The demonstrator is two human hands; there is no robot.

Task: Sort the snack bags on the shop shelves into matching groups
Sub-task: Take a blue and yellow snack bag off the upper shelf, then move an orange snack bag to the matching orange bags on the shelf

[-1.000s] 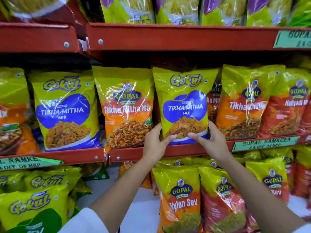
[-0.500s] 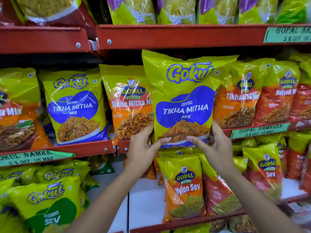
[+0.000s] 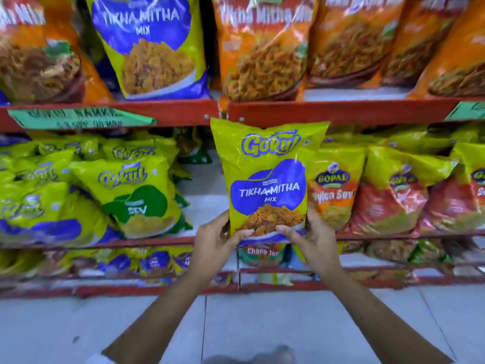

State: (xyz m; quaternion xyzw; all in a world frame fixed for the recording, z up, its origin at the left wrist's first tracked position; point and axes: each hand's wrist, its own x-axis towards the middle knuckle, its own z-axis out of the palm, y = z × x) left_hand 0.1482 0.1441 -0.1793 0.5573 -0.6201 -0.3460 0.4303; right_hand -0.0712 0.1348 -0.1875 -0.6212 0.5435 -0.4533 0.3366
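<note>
Head view: upright yellow-green Gokul bag point(image 3: 267, 177), blue Tikha Mitha label.

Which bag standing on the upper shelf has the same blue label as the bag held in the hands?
The Gokul Tikha Mitha Mix bag, second from the left on the upper shelf. It is yellow-green with a blue patch; its neighbours there are orange.

Upper red shelf point(image 3: 341, 112) carrying a blue Gokul Tikha Mitha bag point(image 3: 152, 46) among orange bags point(image 3: 262, 48) | middle shelf point(image 3: 147, 241) holding Gokul Sev bags point(image 3: 131, 195) left, Gopal Nylon Sev bags point(image 3: 333, 190) right
</note>
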